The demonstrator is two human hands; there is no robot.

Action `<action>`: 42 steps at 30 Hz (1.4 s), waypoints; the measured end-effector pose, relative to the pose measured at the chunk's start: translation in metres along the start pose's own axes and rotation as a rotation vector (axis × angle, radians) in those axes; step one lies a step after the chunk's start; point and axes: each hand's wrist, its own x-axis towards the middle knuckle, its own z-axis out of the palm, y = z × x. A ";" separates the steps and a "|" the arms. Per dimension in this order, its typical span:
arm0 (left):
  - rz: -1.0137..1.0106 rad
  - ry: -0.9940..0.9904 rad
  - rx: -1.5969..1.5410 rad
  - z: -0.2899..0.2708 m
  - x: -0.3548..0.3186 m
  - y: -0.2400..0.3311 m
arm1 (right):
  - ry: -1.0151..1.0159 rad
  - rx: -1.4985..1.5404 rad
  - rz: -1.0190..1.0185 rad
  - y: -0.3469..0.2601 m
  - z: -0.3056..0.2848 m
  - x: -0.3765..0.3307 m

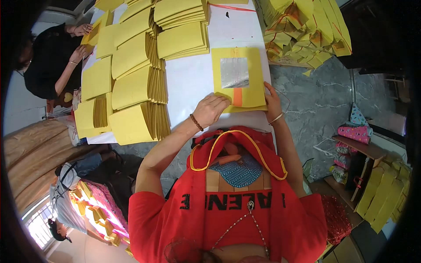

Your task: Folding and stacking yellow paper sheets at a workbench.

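Note:
On the white table, right in front of me, lies a sheet of yellow paper (254, 65) with a silver foil square (235, 72) at its middle and an orange strip (237, 97) below the foil. Another yellow layer shows beneath its lower edge. My left hand (212, 110), a beaded bracelet on its wrist, pinches the lower left corner of the paper, with the fingers closed. Along the right edge rests my right hand (273, 103), its fingers stretched and a little apart, touching the paper; its thumb is partly hidden. A thin light bangle circles the right wrist.
Several stacks of folded yellow paper (133, 72) cover the left of the table (186, 79). A large pile of yellow paper pieces (302, 30) stands at the far right. At the far left, a person in black (48, 61) handles yellow paper. A wooden shelf (362, 149) stands at right.

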 end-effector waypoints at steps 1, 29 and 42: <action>-0.011 -0.020 -0.017 0.003 -0.002 -0.001 | 0.013 0.056 0.034 -0.002 0.003 0.000; -0.767 0.008 -0.562 0.012 0.004 -0.009 | -0.014 -0.057 -0.034 0.008 0.000 0.000; -0.145 0.062 -0.067 0.014 0.006 0.001 | -0.069 -0.076 -0.131 0.004 0.008 0.004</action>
